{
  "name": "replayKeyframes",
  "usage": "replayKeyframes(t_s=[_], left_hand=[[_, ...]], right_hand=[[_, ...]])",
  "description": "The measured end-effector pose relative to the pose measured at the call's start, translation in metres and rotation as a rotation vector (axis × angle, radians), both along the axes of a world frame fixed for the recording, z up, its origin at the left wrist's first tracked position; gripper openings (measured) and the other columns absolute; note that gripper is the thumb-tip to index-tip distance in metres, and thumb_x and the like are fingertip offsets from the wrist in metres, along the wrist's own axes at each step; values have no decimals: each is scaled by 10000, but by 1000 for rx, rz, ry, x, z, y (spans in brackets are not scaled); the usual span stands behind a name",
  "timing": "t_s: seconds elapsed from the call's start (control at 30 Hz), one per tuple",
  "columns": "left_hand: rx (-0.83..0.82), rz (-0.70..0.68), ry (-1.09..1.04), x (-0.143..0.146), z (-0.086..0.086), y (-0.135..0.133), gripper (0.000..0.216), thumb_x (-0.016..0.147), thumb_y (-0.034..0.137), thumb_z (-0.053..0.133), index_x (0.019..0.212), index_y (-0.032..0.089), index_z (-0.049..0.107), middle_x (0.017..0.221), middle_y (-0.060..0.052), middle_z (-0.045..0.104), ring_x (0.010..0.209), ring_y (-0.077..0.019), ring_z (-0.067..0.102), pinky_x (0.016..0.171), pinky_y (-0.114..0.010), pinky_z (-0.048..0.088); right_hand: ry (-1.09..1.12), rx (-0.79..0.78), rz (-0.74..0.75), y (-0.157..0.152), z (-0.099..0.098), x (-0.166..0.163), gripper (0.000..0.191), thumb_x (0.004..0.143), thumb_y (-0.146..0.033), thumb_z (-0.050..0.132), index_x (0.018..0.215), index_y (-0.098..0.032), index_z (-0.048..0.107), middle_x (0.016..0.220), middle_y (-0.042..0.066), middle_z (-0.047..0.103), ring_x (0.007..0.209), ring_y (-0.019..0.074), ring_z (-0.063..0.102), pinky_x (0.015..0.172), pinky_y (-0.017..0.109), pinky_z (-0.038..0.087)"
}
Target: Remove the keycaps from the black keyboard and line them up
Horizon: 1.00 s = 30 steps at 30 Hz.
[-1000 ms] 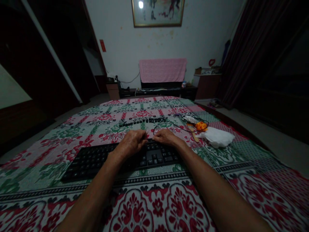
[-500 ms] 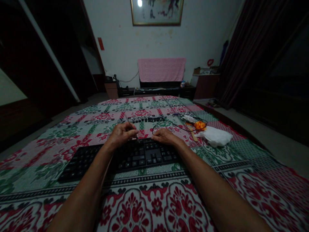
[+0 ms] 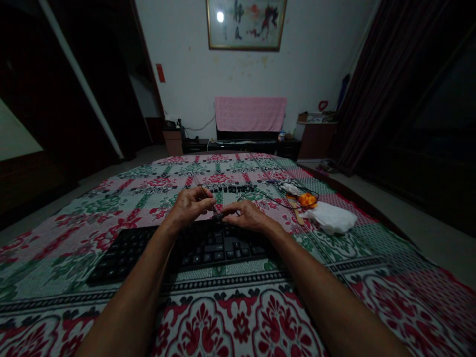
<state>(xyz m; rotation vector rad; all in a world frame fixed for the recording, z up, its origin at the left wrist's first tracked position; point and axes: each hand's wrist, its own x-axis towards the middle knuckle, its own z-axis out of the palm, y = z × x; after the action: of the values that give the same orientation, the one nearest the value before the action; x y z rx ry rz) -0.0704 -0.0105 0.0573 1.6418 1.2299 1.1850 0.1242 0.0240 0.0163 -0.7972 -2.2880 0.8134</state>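
Observation:
A black keyboard (image 3: 211, 248) lies on the patterned bedspread in front of me, partly covered by my forearms. Pinched in my left hand (image 3: 191, 206) is a thin, rod-like tool (image 3: 214, 210). It points down toward the keyboard's far edge, and its exact kind is too dim to tell. My right hand (image 3: 247, 215) is closed just over the upper middle of the keyboard. At its fingertips, by the tool's tip, is a small dark piece (image 3: 218, 217), perhaps a keycap. Beyond the hands runs a row of loose black keycaps (image 3: 234, 189).
To the right lie a black cable (image 3: 273, 200), a flat wooden stick (image 3: 298, 216), an orange bunched item (image 3: 308, 200) and crumpled white tissue (image 3: 332, 218). The bedspread (image 3: 241, 317) reaches toward a low cabinet with a pink cloth (image 3: 251, 114) above it.
My right hand has moved left, closer to the tool's tip, and a small dark piece now shows at its fingertips. The left hand's tool is tilted differently. The camera view has tipped slightly upward.

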Motion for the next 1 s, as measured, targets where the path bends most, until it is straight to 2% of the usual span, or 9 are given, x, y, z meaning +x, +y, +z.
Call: replayKeyframes(t_s=[0.2, 0.43, 0.6, 0.7, 0.8, 0.9, 1.0], left_hand=[[-15, -18, -3, 0, -2, 2, 333, 601, 392, 674, 771, 143, 532, 643, -4, 611, 601, -141, 603, 529, -232, 447], [-39, -60, -29, -5, -3, 3, 314, 591, 368, 685, 787, 144, 582, 701, -21, 635, 666, -155, 618, 546, -232, 463], [-57, -78, 9, -16, -3, 2, 338, 576, 358, 698, 840, 157, 639, 800, -46, 669, 734, -176, 618, 551, -232, 463], [-39, -13, 37, -19, -6, 6, 366, 564, 359, 702, 860, 149, 653, 732, -43, 668, 669, -164, 610, 533, -230, 446], [-3, 79, -45, -18, -12, 11, 360, 574, 362, 691, 836, 123, 626, 650, -31, 641, 593, -145, 598, 515, -228, 433], [1, 120, -103, -17, -18, 17, 342, 562, 357, 691, 790, 120, 599, 618, -17, 623, 547, -133, 584, 521, -237, 435], [38, 124, -71, -19, -25, 23, 294, 551, 332, 690, 749, 130, 608, 630, -13, 626, 569, -125, 575, 568, -244, 441]], right_hand=[[5, -40, 38, -5, 4, -2, 257, 785, -291, 511, 944, -164, 668, 828, 12, 678, 756, 132, 595, 670, 210, 416], [-81, 27, -19, 2, 1, -2, 218, 779, -272, 509, 866, -159, 673, 764, -2, 658, 668, 105, 550, 593, 194, 354], [-235, 121, -75, 7, 12, -9, 195, 756, -246, 524, 823, -151, 680, 696, -9, 636, 613, 92, 499, 560, 197, 296], [-317, 182, -81, 15, 19, -18, 200, 755, -235, 515, 826, -162, 687, 652, -13, 618, 591, 88, 479, 542, 202, 265], [-370, 215, -79, 24, 23, -27, 200, 753, -241, 517, 813, -161, 690, 621, -15, 604, 570, 84, 461, 533, 207, 247], [-421, 212, -48, 31, 21, -32, 193, 745, -241, 522, 784, -152, 689, 592, -20, 591, 547, 82, 446, 521, 208, 239], [-449, 213, -42, 34, 18, -35, 205, 747, -228, 510, 825, -165, 689, 618, -22, 607, 555, 83, 454, 521, 203, 242]])
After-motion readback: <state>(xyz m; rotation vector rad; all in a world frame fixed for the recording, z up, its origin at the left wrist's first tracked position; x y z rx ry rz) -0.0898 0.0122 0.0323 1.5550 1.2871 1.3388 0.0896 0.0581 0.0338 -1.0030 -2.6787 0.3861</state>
